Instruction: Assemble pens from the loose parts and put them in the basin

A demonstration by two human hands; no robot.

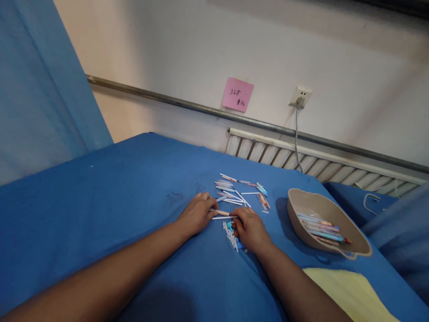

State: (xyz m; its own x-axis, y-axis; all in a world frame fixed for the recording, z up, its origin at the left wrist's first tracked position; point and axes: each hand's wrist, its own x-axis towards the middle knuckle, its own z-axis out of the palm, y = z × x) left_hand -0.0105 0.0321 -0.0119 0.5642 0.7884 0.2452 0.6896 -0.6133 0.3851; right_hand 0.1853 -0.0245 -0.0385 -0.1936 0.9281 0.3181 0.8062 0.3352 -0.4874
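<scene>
Pinching a slim pale-orange pen barrel (221, 213) by its left end — left hand (197, 212) closed | right hand (252, 228) curled at the barrel's right end, grip unclear | small white and blue plastic pieces (231, 237) just beside right hand | blue cloth surface (117, 197) spreading wide leftward — beige plastic basin (357, 240) near its right edge

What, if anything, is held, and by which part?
A tan pen barrel: the left hand appears to pinch its left end; the right hand is at the other end, its grip too hidden to tell.
</scene>
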